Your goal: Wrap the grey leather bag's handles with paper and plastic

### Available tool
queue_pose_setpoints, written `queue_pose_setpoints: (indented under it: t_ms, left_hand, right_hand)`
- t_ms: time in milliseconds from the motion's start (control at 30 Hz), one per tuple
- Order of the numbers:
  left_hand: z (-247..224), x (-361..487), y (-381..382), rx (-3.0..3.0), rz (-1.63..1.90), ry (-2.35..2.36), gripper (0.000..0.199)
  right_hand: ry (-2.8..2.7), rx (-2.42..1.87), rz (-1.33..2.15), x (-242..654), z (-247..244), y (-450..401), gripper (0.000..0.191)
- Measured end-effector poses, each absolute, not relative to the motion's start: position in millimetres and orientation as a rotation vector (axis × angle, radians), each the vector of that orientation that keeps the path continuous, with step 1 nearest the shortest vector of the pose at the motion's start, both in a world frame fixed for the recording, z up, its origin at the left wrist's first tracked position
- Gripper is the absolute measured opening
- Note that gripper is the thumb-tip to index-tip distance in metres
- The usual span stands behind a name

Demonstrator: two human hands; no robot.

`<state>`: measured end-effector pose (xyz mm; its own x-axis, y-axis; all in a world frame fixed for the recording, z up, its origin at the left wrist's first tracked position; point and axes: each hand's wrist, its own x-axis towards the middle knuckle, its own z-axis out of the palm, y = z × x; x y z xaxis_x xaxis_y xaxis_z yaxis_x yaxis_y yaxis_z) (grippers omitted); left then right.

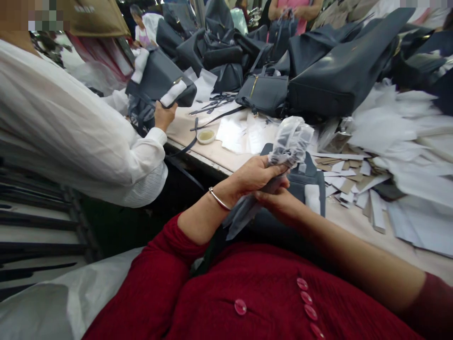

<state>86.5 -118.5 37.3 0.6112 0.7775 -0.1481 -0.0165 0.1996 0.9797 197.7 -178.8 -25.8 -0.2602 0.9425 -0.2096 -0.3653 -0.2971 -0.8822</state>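
A bundle wrapped in clear plastic sticks up from between my two hands; it looks like a coiled strap, though the wrap blurs its shape. My left hand, with a bangle at the wrist, grips it from the left, thumb along its side. Just below, my right hand is closed around the lower part, where loose plastic hangs down toward my lap. Behind and under the hands lies a dark bag with a white paper-wrapped piece on it.
At left, a person in a white top handles another dark bag. Dark bags are heaped along the back. A small dish stands near the table edge. Card strips and white sheets are piled at right.
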Motion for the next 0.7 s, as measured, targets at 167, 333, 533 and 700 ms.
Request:
queue_pose_setpoints:
  t_ms: [167, 333, 533, 700]
  left_hand:
    - [40, 75, -108, 1.398, 0.73, 0.683, 0.033]
    - [10, 32, -112, 1.489, 0.374, 0.657, 0.048]
    - [-4, 48, -122, 1.345, 0.368, 0.783, 0.042]
    - [-2, 54, -116, 1.394, 0.467, 0.705, 0.042]
  right_hand:
    - [-0.926, -0.952, 1.66, 200, -8, -169, 0.042]
    - [-0.852, -1.039, 1.448, 228, 14, -152, 0.03]
    - [-0.96, -1.103, 1.375, 224, 2, -145, 0.029]
    - [-0.996, -1.136, 1.374, 226, -2, -146, 0.03]
